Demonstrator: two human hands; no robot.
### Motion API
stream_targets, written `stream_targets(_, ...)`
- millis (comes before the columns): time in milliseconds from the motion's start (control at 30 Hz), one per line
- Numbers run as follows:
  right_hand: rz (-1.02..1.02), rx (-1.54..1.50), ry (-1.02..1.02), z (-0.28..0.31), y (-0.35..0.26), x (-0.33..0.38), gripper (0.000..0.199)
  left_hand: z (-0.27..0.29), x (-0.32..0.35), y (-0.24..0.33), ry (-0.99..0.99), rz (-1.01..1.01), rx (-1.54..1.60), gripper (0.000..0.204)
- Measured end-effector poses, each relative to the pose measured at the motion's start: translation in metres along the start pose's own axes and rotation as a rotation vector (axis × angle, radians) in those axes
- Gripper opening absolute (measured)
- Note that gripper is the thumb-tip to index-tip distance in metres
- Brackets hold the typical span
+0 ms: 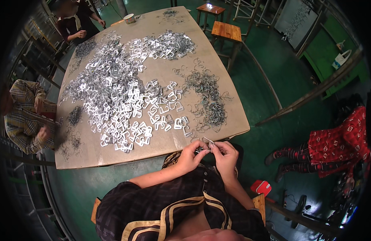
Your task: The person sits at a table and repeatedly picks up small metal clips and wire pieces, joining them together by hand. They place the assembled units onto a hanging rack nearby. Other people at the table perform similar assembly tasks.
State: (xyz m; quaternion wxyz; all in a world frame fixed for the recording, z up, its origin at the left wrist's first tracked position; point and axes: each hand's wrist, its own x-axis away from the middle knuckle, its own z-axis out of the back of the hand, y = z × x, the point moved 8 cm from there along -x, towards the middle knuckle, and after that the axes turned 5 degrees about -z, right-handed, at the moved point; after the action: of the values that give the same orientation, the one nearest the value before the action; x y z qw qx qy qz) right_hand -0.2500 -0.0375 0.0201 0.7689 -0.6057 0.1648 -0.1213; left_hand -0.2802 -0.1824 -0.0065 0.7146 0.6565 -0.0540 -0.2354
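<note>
At the table's near edge, my left hand and my right hand meet with fingertips pinched together. Between them is a small metal piece, mostly covered by the fingers; only a thin bright end sticks out, so its full shape is hidden. Just beyond my hands lies a tangled heap of thin, dark, curved wire pieces. Left of that heap spreads a large pile of shiny silver bent metal clips, with several loose ones close to my hands.
The brown tabletop has smaller wire heaps by its left edge. A person in a plaid shirt sits left; another in dark clothing is at the far left. Wooden stools stand right. Someone in red is at far right.
</note>
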Motion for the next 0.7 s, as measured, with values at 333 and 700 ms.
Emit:
stream_targets(333,0.122,0.115,0.025,0.016,-0.015,0.009,0.009,0.059,-0.076,-0.012,0.019,-0.230,-0.693,0.011)
stream_targets(700,0.168,0.130,0.051,0.024,-0.021,0.013,0.010,0.035,-0.123,-0.045,-0.249,-0.319,-1.178,0.008)
